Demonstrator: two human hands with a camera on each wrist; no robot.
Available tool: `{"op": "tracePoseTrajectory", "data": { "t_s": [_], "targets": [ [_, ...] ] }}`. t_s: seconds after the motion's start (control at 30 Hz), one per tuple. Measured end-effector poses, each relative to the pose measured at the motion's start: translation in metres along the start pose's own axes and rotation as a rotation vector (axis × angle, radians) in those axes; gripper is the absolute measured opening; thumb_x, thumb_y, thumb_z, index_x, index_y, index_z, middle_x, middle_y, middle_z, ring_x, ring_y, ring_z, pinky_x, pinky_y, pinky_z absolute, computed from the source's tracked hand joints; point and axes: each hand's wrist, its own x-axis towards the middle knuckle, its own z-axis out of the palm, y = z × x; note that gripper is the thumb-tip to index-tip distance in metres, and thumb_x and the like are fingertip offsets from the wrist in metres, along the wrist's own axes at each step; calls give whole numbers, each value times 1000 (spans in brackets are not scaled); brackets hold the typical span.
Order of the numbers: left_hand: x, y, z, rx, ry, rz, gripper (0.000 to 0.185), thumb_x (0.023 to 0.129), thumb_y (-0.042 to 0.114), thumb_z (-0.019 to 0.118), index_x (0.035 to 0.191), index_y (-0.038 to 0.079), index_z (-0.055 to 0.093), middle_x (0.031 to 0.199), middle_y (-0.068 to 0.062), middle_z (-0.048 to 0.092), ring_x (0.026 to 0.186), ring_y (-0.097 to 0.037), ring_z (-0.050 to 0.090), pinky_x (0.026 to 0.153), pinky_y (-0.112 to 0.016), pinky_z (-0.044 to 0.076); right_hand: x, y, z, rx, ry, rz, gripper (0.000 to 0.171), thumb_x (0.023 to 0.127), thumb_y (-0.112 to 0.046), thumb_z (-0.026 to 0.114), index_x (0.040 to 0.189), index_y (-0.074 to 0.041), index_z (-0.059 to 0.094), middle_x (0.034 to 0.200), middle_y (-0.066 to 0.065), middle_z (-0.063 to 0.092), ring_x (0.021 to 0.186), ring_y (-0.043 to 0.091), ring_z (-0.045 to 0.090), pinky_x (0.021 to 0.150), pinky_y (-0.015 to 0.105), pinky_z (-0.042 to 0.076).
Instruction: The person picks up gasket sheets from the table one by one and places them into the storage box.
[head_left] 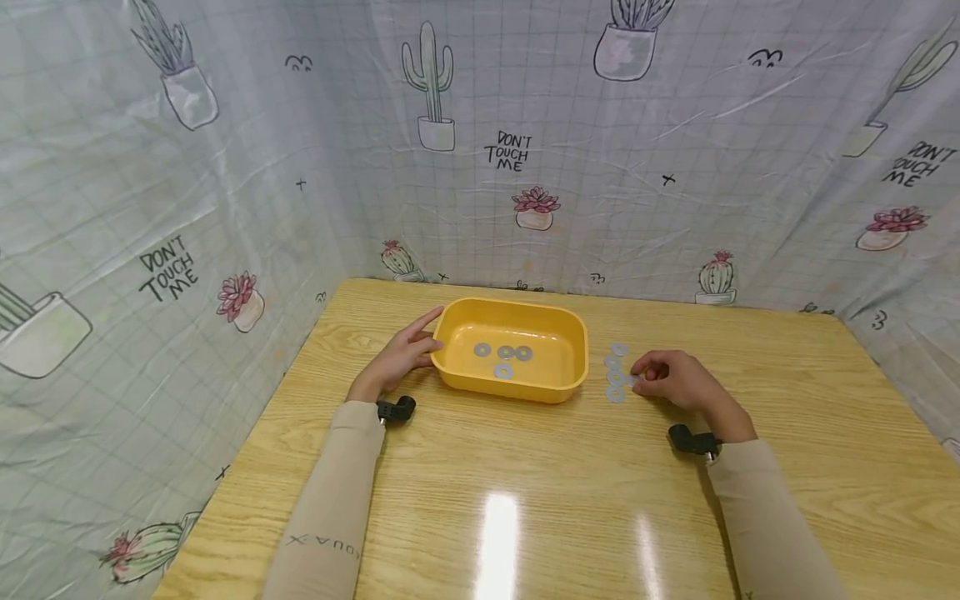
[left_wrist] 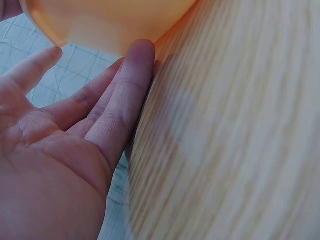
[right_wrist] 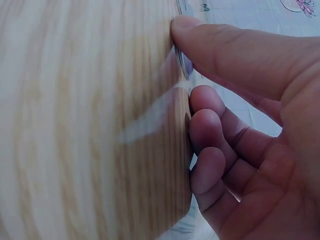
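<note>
Currently: left hand (head_left: 401, 357), fingers straight, touches yellow tray (head_left: 577, 333) holding four washers (head_left: 504, 371); right hand (head_left: 671, 379) pinches washer (head_left: 628, 380) on table (head_left: 525, 500).

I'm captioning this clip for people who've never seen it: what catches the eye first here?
A yellow tray sits mid-table with four metal washers lying inside. The left hand rests flat-fingered against its left wall, while the right hand pinches a washer among a few more washers lying loose on the wooden table to the tray's right.
</note>
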Motion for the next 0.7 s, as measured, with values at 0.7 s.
{"op": "tracePoseTrajectory", "data": {
  "t_s": [0.7],
  "targets": [
    [-3,3,1,-6,4,-2,67,107,15,54,164,34,26,156,-23,43,136,-43,53,101,-39,58,3,-7,1,-14,-77,-44,16,95,-7,71,105,5,64,86,6,55,79,16,48,67,24,40]
  ]
}}
